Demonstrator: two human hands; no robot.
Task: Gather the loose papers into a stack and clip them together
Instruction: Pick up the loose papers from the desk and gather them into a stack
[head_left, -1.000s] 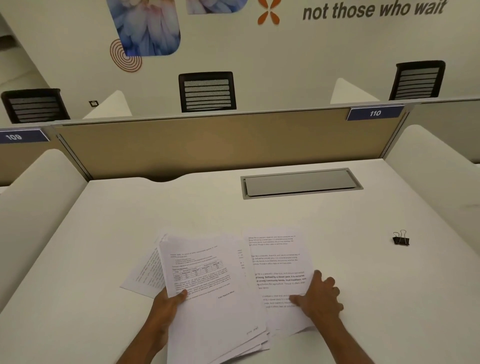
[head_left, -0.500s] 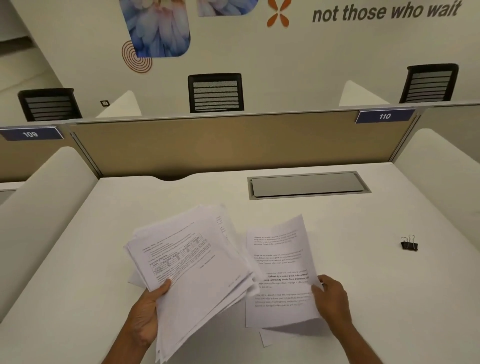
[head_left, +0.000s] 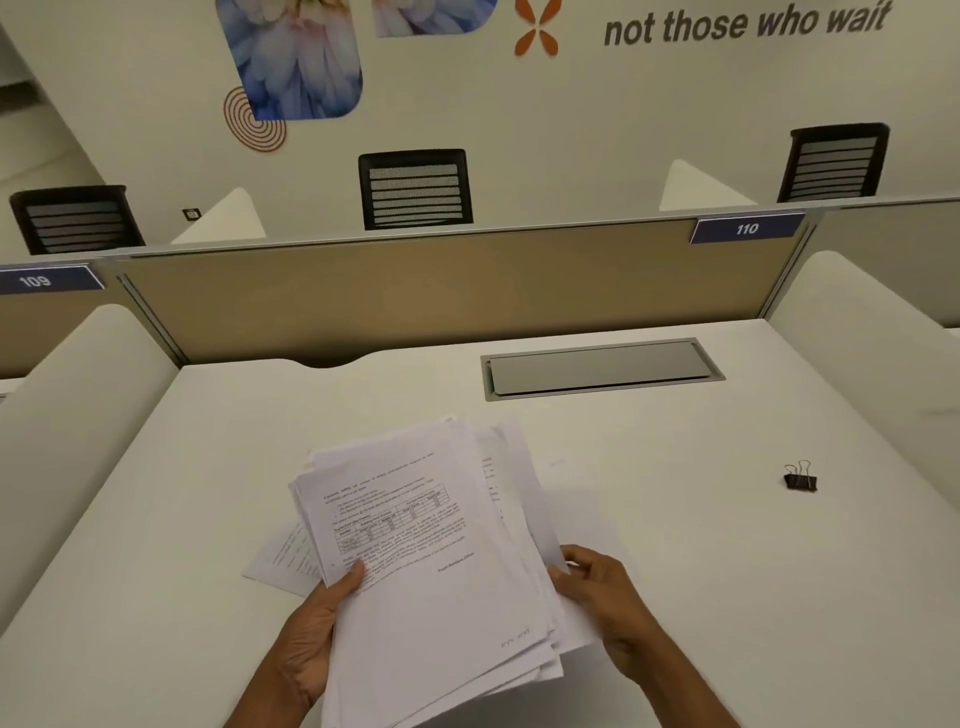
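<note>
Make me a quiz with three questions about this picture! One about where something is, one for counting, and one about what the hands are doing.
1. Where is the clip?
A) on the desk, right of the stack
B) on top of the stack
C) in a hand

2. How many chairs are behind the divider?
A) one
B) three
C) five

3. Who holds the stack?
A) nobody, it lies flat
B) one hand
C) both hands

Answers:
1 A: the clip lies alone on the desk, far to the right.
2 B: three black chair backs show above the divider.
3 C: the left hand and the right hand each grip a side.
</note>
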